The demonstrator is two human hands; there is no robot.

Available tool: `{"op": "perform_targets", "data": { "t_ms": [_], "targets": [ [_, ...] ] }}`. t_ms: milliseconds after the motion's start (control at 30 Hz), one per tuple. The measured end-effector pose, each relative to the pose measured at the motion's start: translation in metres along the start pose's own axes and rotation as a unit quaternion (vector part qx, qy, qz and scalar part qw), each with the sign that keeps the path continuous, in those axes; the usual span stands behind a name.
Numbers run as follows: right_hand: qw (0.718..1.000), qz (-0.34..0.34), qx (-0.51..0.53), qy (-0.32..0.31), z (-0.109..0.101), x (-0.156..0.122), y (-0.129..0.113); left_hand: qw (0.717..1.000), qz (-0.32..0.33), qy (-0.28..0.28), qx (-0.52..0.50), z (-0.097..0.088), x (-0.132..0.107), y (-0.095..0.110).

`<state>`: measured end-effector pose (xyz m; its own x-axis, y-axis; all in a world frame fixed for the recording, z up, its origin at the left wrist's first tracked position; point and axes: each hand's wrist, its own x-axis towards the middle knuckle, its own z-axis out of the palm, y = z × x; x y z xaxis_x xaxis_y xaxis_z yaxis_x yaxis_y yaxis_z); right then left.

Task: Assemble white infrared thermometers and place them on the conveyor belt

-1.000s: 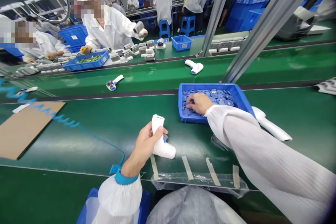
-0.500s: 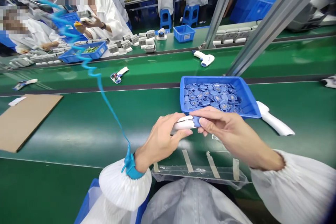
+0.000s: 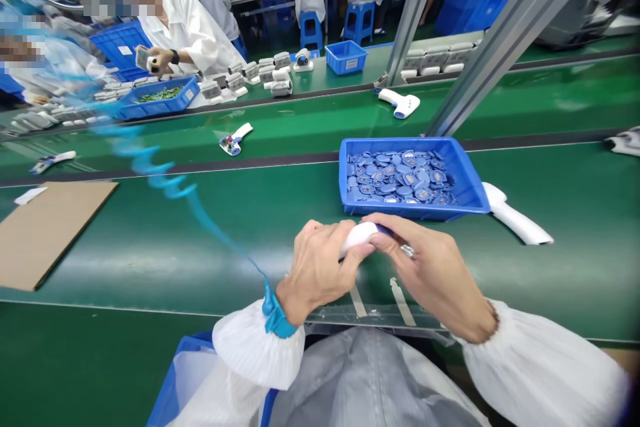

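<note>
Between both hands, in front of my body, is a white infrared thermometer (image 3: 361, 234) with a blue end; most of it is hidden by the fingers. My left hand (image 3: 323, 260) is closed round its white side. The fingers and thumb of my right hand (image 3: 433, 273) press on the blue end. Just beyond the hands stands a blue bin (image 3: 415, 213) filled with small blue oval caps (image 3: 385, 177). A white thermometer housing (image 3: 523, 221) lies against the bin's right side. A blue coiled cord (image 3: 220, 233) runs to the band on my left wrist.
Thermometers (image 3: 400, 103) lie along the green conveyor belt (image 3: 300, 127) past the bin. A slanted metal post (image 3: 500, 40) rises behind the bin. Cardboard (image 3: 55, 227) lies at the left. Across the belt, a person in white (image 3: 195, 27) holds a device near rows of grey-white units.
The thermometer has turned in my hands, now showing a smooth white side and less blue. My right hand has wrapped further over it. On the belt, thermometers have shifted right.
</note>
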<state>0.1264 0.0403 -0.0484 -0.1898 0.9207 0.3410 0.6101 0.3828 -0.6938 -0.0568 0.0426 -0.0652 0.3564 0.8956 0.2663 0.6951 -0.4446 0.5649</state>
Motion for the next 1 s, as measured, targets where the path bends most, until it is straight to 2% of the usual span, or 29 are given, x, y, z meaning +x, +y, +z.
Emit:
{"op": "perform_targets", "data": {
  "t_ms": [67, 133, 200, 233, 300, 400, 467, 500, 533, 567, 633, 667, 700, 733, 767, 833, 867, 933, 1000],
  "targets": [
    [1.000, 0.014, 0.000, -0.016, -0.009, -0.009, 0.003, 0.999, -0.023, 0.035, -0.027, 0.003, -0.006, 0.002],
    [0.999, 0.031, -0.002, -0.041, -0.016, -0.018, 0.006, 0.986, -0.112, 0.111, -0.049, 0.011, -0.012, 0.004],
    [0.993, 0.060, 0.003, -0.099, -0.016, -0.027, 0.007, 0.966, -0.185, 0.173, -0.051, 0.022, -0.015, 0.006],
    [0.989, 0.069, 0.006, -0.132, -0.014, -0.031, 0.006, 0.962, -0.195, 0.187, -0.038, 0.027, -0.015, 0.006],
    [0.985, 0.069, 0.004, -0.155, -0.006, -0.039, 0.003, 0.965, -0.173, 0.197, -0.003, 0.035, -0.012, 0.006],
    [0.993, 0.054, 0.001, -0.102, 0.007, -0.045, -0.006, 0.974, -0.136, 0.179, 0.027, 0.031, -0.007, 0.004],
    [0.991, 0.094, 0.039, -0.082, 0.013, -0.045, -0.009, 0.981, -0.137, 0.139, 0.002, 0.020, -0.009, 0.002],
    [0.982, 0.146, 0.080, -0.087, 0.016, -0.043, -0.010, 0.981, -0.140, 0.131, -0.019, 0.014, -0.013, 0.001],
    [0.961, 0.222, 0.132, -0.101, 0.018, -0.041, -0.009, 0.980, -0.140, 0.133, -0.043, 0.009, -0.017, 0.001],
    [0.924, 0.309, 0.189, -0.120, 0.021, -0.038, -0.008, 0.976, -0.138, 0.153, -0.070, 0.005, -0.022, 0.000],
    [0.830, 0.445, 0.288, -0.176, 0.027, -0.033, -0.005, 0.952, -0.155, 0.231, -0.129, 0.005, -0.029, -0.004],
    [0.799, 0.469, 0.314, -0.208, 0.029, -0.032, -0.004, 0.932, -0.180, 0.273, -0.157, 0.007, -0.030, -0.006],
    [0.796, 0.458, 0.318, -0.234, 0.032, -0.031, -0.003, 0.911, -0.213, 0.305, -0.180, 0.012, -0.029, -0.010],
    [0.824, 0.414, 0.299, -0.247, 0.036, -0.031, -0.003, 0.893, -0.247, 0.324, -0.193, 0.017, -0.026, -0.014],
    [0.867, 0.348, 0.259, -0.246, 0.039, -0.031, -0.004, 0.882, -0.276, 0.329, -0.193, 0.022, -0.021, -0.019],
    [0.944, 0.198, 0.139, -0.223, 0.045, -0.035, -0.008, 0.882, -0.316, 0.311, -0.158, 0.030, -0.009, -0.028],
    [0.965, 0.137, 0.075, -0.211, 0.048, -0.037, -0.009, 0.887, -0.326, 0.298, -0.133, 0.032, -0.003, -0.032],
    [0.975, 0.073, -0.029, -0.206, 0.053, -0.041, -0.011, 0.894, -0.338, 0.281, -0.088, 0.036, 0.008, -0.036],
    [0.973, 0.060, -0.088, -0.203, 0.057, -0.043, -0.011, 0.900, -0.331, 0.276, -0.064, 0.037, 0.014, -0.037]
  ]
}}
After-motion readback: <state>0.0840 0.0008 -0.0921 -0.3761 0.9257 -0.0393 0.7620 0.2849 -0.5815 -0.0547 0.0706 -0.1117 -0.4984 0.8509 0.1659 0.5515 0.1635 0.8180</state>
